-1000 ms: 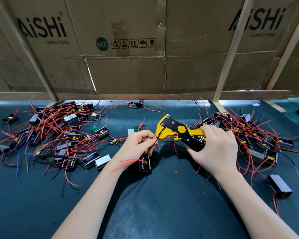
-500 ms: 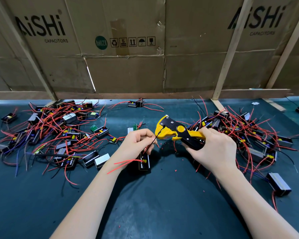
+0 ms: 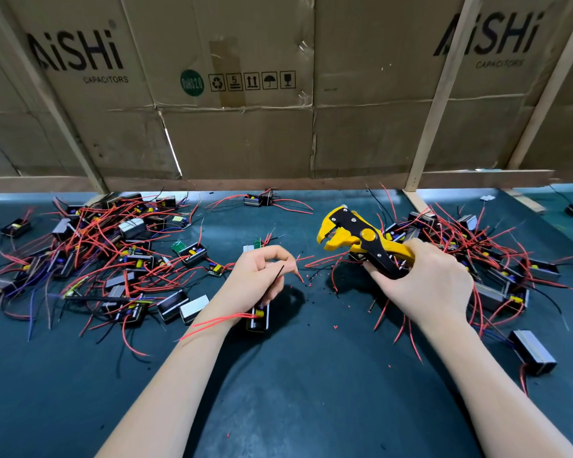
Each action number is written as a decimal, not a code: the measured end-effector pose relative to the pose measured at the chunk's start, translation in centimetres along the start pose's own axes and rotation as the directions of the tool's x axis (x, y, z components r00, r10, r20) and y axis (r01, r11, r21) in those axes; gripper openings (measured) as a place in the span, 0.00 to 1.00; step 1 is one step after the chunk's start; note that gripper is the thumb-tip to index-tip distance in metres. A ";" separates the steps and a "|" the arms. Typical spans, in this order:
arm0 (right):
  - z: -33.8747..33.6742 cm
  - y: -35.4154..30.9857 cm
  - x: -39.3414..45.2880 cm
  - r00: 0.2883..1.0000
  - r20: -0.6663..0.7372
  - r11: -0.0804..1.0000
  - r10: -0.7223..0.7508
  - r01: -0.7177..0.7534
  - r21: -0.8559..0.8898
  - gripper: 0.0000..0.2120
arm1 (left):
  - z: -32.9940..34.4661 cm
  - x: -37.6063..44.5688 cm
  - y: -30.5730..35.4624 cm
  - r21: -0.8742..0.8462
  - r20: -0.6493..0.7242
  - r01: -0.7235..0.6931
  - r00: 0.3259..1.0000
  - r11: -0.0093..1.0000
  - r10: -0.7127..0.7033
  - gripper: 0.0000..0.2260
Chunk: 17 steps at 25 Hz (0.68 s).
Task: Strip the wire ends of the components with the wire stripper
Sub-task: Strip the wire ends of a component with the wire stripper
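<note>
- Two hands are in view. The right hand (image 3: 430,285) grips the handles of one yellow-and-black wire stripper (image 3: 361,241), held above the tabletop (image 3: 295,391), its toothed jaws parted and pointing toward the left hand.
- The left hand (image 3: 257,276) has its fingers curled and pinches one thin black wire (image 3: 276,277) that rises from one small black component (image 3: 259,318) just below its palm; the wire's tip is clear of the stripper's jaws.
- Two red wires (image 3: 212,322) run from that component across the left wrist.
- Between the two hands, small red and black insulation bits (image 3: 310,283) lie scattered on the tabletop.
- Left of the left hand lies one heap of components (image 3: 126,256) tangled in red wires; they overlap too much to count, perhaps two dozen.
- Behind and right of the right hand lies a second heap (image 3: 497,269) of the same kind.
- One lone component (image 3: 257,200) sits far beyond the left hand, near the cardboard wall (image 3: 245,133), which carries two "AiSHi" prints.
</note>
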State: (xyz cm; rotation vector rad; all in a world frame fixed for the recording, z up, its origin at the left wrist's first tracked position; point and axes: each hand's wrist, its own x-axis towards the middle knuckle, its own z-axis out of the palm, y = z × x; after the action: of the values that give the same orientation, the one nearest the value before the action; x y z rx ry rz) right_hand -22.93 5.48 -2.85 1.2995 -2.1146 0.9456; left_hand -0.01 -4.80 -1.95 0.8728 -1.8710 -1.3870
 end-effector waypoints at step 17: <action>0.1 -0.5 -0.2 0.996 0.086 1.000 0.000 0.000 0.004 0.22 | -1.0 0.7 0.4 -0.318 0.156 0.315 0.948 0.894 -0.278 0.25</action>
State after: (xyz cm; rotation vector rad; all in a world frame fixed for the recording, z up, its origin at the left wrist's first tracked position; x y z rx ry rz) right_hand -22.43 5.34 -2.94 1.3643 -2.1780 0.9094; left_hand 0.35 -5.85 -1.26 0.9476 -1.5457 -1.9118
